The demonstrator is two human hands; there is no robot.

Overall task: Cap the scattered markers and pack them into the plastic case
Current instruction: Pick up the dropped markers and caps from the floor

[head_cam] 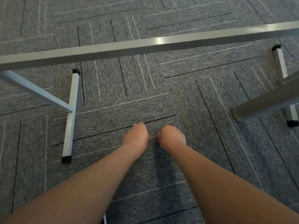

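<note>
Neither the markers nor the plastic case shows anywhere in this view; if either hand has one, the hand covers it. The left hand (136, 136) and the right hand (172, 137) hang low over the carpet (145, 88), near its middle, close beside each other with a narrow gap between them. Both are seen from the back and smeared by motion blur. On each the fingers curl down and under, out of sight behind the knuckles, so I cannot tell whether they grip anything or are merely bunched. Whether the knuckles touch the carpet cannot be told either.

The left forearm (84, 183) and right forearm (218, 180) run in bare from the bottom corners, stretched out nearly straight and converging toward the hands.

Farther out, a grey metal bar (145, 44) crosses the whole frame above the hands, both ends cut off. On the left a pale floor foot (71, 115) with black end caps lies on the carpet, joined by a slanting strut (37, 91). On the right a round grey tube (267, 102) juts in from the edge, partly hiding a second foot (282, 65). At the bottom edge sits a small white sliver (104, 219) (too cropped to name).
</note>
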